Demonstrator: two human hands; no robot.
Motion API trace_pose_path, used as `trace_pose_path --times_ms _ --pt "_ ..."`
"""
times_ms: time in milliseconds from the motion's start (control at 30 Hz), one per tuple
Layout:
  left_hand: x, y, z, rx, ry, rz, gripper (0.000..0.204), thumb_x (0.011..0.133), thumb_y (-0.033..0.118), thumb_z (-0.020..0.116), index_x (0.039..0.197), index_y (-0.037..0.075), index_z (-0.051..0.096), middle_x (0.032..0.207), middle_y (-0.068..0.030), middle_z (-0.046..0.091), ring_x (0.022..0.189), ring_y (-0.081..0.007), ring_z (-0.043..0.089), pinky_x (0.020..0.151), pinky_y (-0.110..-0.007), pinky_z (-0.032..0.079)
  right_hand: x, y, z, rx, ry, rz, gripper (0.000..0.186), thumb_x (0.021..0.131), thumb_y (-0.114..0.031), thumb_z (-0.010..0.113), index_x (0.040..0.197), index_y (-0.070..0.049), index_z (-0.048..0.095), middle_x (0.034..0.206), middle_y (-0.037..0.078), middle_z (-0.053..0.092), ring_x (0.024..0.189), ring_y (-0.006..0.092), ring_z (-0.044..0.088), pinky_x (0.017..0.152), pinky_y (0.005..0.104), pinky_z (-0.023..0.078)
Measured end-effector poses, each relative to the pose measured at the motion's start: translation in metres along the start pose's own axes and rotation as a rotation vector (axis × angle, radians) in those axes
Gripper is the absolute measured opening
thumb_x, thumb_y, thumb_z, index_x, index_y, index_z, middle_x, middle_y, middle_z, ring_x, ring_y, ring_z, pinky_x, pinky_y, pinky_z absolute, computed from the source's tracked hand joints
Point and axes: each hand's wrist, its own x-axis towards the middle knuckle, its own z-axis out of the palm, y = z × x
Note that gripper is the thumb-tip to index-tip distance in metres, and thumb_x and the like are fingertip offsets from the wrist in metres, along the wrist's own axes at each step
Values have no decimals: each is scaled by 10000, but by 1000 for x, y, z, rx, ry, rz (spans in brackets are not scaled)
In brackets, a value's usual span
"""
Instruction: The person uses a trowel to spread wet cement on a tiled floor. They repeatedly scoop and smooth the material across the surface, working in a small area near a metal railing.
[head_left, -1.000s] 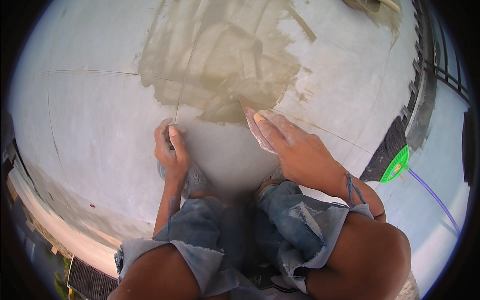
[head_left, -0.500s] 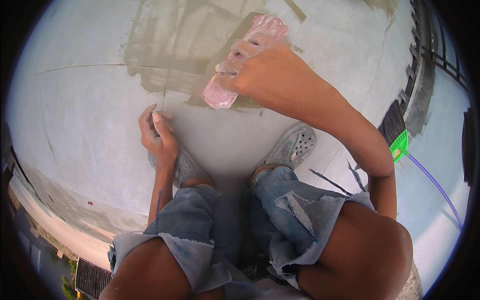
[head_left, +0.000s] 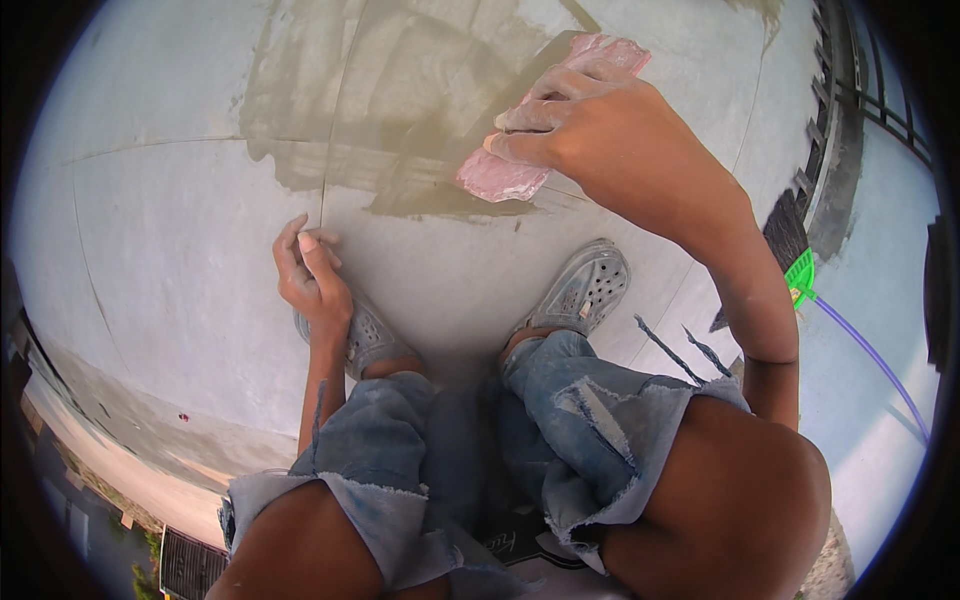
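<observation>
My right hand (head_left: 570, 115) is closed around a pink, paste-smeared float (head_left: 505, 178), fingers and thumb along its length. The tool lies slanted on the floor, over the right part of a wet greenish-grey patch (head_left: 400, 110). Its working edge is partly hidden under the tool and hand. Pale dried smears coat my right fingers. My left hand (head_left: 315, 275) hangs above my left shoe, palm turned inward, fingers loosely curled and a little apart. Nothing shows in it.
My grey clogs (head_left: 590, 285) stand on the pale floor just short of the patch. A broom with a green head (head_left: 800, 275) and purple handle (head_left: 870, 355) lies at right, near dark railings (head_left: 885, 120). A thin seam (head_left: 335, 110) runs through the patch.
My right hand has slid the pink float to the right and slightly up across the wet patch, uncovering more coated floor. My left hand has barely moved.
</observation>
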Motion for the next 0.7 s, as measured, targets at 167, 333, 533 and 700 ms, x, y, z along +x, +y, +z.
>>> trace_pose_path --times_ms 167,333,533,700 --pt "0 0 2 -8 1 -11 378 1162 295 480 1340 -15 605 900 -72 729 661 -86 536 650 -258 459 10 -18 6 -28 -49 -27 442 857 -26 702 1274 -161 765 1176 9 781 1121 222 693 871 360 587" --pt "0 2 -3 6 20 -24 372 1162 285 480 1348 -14 600 901 -74 728 665 -89 539 660 -261 464 -3 -24 -14 221 49 159 552 828 -35 720 1369 -143 699 1167 56 740 1076 259 689 731 386 595" --pt "2 5 1 -3 3 -44 392 1163 291 473 1397 -14 551 924 -74 721 690 -88 535 682 -263 463 -18 -81 5 296 -39 18 612 823 -108 726 1405 45 620 1260 155 667 1025 288 690 700 347 606" --pt "-1 5 3 -23 -26 -56 425 1168 333 456 1410 -7 534 926 -78 708 699 -88 520 675 -255 442 -29 -125 55 242 63 -164 590 856 -163 683 1376 106 608 1270 189 662 1037 289 684 736 358 635"
